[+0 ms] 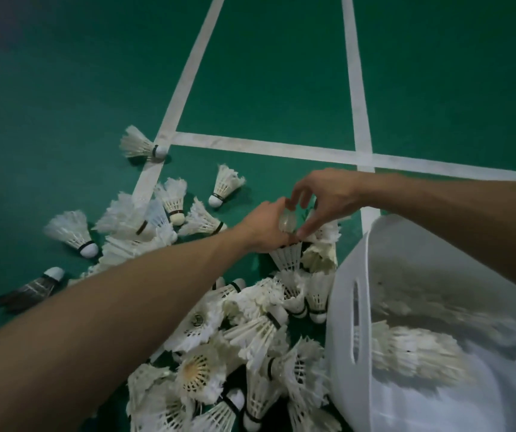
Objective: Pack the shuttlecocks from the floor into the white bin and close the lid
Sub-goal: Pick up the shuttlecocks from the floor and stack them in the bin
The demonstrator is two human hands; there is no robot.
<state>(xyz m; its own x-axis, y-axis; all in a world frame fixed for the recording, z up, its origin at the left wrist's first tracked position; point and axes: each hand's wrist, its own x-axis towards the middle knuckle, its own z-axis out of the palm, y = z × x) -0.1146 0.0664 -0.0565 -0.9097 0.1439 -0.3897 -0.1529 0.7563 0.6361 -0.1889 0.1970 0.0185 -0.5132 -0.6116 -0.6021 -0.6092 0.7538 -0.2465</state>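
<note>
We're on a badminton court, no doubt about it: green sports floor [266, 73] all around, white court lines [262, 145] painted across it and crossing just beyond the white bin [340, 338]. Feather shuttlecocks [244, 322] lie heaped right beside the bin and scattered farther out to its left, a dark shuttlecock [32, 286] among them.

left arm [101, 304]: bare throughout | right arm [456, 210]: bare throughout | left grip [267, 227]: bare | right grip [328, 198]: bare
</note>
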